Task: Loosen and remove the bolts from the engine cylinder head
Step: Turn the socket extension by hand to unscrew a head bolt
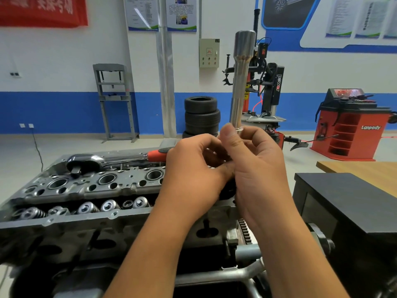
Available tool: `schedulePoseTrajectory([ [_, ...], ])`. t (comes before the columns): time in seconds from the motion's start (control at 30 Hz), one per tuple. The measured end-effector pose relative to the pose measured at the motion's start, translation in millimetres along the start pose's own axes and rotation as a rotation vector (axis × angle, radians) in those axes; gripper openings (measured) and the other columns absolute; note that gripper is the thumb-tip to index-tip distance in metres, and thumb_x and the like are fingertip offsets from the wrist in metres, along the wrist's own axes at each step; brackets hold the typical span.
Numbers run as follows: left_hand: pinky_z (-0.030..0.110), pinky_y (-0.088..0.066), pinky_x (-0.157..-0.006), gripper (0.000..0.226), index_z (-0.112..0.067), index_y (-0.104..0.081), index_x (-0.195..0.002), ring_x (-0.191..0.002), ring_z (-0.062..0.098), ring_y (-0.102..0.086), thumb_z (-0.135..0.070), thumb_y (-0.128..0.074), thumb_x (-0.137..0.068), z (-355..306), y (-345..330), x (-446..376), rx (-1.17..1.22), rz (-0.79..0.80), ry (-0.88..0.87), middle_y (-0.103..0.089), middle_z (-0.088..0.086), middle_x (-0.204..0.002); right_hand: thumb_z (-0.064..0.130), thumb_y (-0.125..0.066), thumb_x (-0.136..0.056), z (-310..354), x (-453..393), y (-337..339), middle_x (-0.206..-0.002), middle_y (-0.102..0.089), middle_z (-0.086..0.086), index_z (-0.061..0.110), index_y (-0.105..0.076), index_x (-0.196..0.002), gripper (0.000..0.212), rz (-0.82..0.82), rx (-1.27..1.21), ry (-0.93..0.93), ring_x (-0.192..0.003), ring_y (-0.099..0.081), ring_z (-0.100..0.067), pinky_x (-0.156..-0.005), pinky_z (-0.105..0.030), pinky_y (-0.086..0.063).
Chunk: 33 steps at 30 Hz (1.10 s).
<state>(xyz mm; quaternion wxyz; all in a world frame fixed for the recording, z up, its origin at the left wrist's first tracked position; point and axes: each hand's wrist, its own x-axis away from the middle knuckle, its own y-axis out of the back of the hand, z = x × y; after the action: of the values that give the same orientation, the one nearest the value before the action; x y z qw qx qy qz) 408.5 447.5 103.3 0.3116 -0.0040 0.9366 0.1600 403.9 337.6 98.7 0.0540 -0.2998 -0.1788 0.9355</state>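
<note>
Both hands meet above the right end of the engine cylinder head [90, 190], which fills the lower left of the view with its valve springs [109, 205] toward 8 o'clock. The right hand [255, 168] is closed round the lower end of a long steel socket extension [240, 82], thumb and curled fingers wrapped on the shaft; the tool stands nearly upright, its wider end pointing to 12 o'clock. A thin washer-like ring [239, 129] shows on the shaft just above the thumb. The left hand [193, 168] is curled inward, fingertips pressed against the same shaft just below the right thumb; whether it pinches the shaft or a small part there cannot be told, since the fingers hide the contact. No bolt is distinguishable within the grip.

A ratchet wrench [111, 159] with a red handle lies across the far edge of the cylinder head at 10 o'clock from the hands, untouched. Beyond, at 12 o'clock, stand stacked tyres [202, 115] and a tyre changer [266, 87]; a red wheel balancer [352, 125] sits at 2 o'clock. A black box [343, 203] lies at 4 o'clock.
</note>
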Motion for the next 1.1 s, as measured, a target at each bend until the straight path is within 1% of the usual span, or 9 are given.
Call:
schedulePoseTrajectory([
  [0.1, 0.034, -0.065, -0.071, 0.022, -0.024, -0.08, -0.104, -0.078, 0.009, -0.076, -0.009, -0.08, -0.088, -0.7, 0.8, 1.0, 0.051, 0.043, -0.008, -0.08, -0.008, -0.087, 0.043, -0.075, -0.084, -1.1, -0.1, 1.5, -0.078, -0.07, -0.005, 0.018, -0.068, -0.085, 0.026, 0.024, 0.028, -0.001, -0.074, -0.072, -0.022, -0.068, -0.037, -0.061],
  [0.2, 0.03, -0.06, -0.054, 0.028, -0.024, -0.077, -0.116, -0.066, 0.022, -0.074, -0.005, -0.07, -0.097, -6.0, 1.9, 3.2, 0.181, 0.137, 0.005, -0.08, -0.001, -0.089, 0.05, -0.068, -0.086, 0.1, -0.2, 2.4, -0.08, -0.068, -0.009, 0.02, -0.07, -0.084, 0.031, 0.04, 0.058, -0.035, -0.07, -0.068, -0.025, -0.056, -0.043, -0.055],
  [0.3, 0.023, -0.057, -0.059, 0.028, -0.027, -0.075, -0.116, -0.071, 0.006, -0.073, -0.007, -0.071, -0.097, -5.8, 1.1, 2.3, 0.136, 0.12, -0.019, -0.08, -0.006, -0.092, 0.048, -0.069, -0.087, -0.2, -0.5, 1.3, -0.083, -0.072, -0.008, 0.019, -0.071, -0.086, 0.029, 0.031, 0.036, -0.037, -0.077, -0.072, -0.026, -0.068, -0.057, -0.059],
  [0.43, 0.028, -0.064, -0.069, 0.023, -0.033, -0.073, -0.102, -0.083, 0.004, -0.075, -0.015, -0.081, -0.089, -1.1, 0.1, -0.2, 0.061, 0.023, -0.008, -0.078, -0.011, -0.089, 0.047, -0.074, -0.083, -3.0, -2.6, 0.3, -0.082, -0.072, -0.001, 0.033, -0.068, -0.079, 0.016, -0.018, 0.033, -0.004, -0.08, -0.075, -0.023, -0.07, -0.043, -0.062],
  [0.57, 0.034, -0.065, -0.071, 0.018, -0.029, -0.077, -0.097, -0.077, 0.005, -0.076, -0.017, -0.084, -0.086, 1.6, -0.6, 0.1, 0.063, -0.015, 0.001, -0.078, -0.012, -0.084, 0.047, -0.066, -0.088, -4.6, -3.4, -0.3, -0.086, -0.072, -0.012, 0.02, -0.069, -0.088, 0.026, -0.019, 0.041, -0.001, -0.081, -0.073, -0.024, -0.073, -0.039, -0.062],
  [0.67, 0.038, -0.065, -0.069, 0.013, -0.026, -0.079, -0.103, -0.079, 0.01, -0.076, -0.018, -0.074, -0.096, 0.3, -1.3, 2.4, 0.061, 0.042, -0.066, -0.079, -0.008, -0.085, 0.05, -0.064, -0.094, -2.8, -3.1, -0.9, -0.081, -0.071, -0.002, 0.016, -0.068, -0.091, 0.034, -0.032, 0.101, 0.016, -0.078, -0.07, -0.016, -0.072, -0.035, -0.058],
  [0.87, 0.014, -0.048, -0.054, 0.018, -0.022, -0.079, -0.105, -0.06, 0.002, -0.065, -0.02, -0.061, -0.105, -2.2, -1.1, 1.6, 0.131, 0.103, -0.073, -0.074, -0.009, -0.077, 0.055, -0.057, -0.094, 0.3, -2.6, -0.3, -0.098, -0.074, -0.017, 0.009, -0.071, -0.098, 0.048, -0.054, 0.095, -0.016, -0.099, -0.073, -0.034, -0.086, -0.053, -0.061],
  [1.0, 0.022, -0.06, -0.059, 0.011, -0.026, -0.077, -0.106, -0.073, 0.005, -0.075, -0.022, -0.071, -0.098, 0.2, -2.2, 0.3, 0.129, 0.05, -0.03, -0.079, -0.009, -0.086, 0.048, -0.071, -0.084, 0.0, -1.9, 0.7, -0.088, -0.075, -0.007, 0.018, -0.068, -0.093, 0.032, -0.051, 0.083, -0.025, -0.081, -0.076, -0.022, -0.069, -0.041, -0.064],
  [1.1, 0.03, -0.064, -0.064, 0.013, -0.026, -0.078, -0.105, -0.076, 0.008, -0.077, -0.018, -0.073, -0.096, 2.2, -0.7, 0.7, 0.149, 0.034, -0.017, -0.08, -0.007, -0.086, 0.048, -0.076, -0.083, -0.7, 0.2, 0.4, -0.091, -0.075, -0.013, 0.019, -0.067, -0.093, 0.032, -0.034, 0.072, -0.02, -0.082, -0.076, -0.031, -0.07, -0.05, -0.063],
])
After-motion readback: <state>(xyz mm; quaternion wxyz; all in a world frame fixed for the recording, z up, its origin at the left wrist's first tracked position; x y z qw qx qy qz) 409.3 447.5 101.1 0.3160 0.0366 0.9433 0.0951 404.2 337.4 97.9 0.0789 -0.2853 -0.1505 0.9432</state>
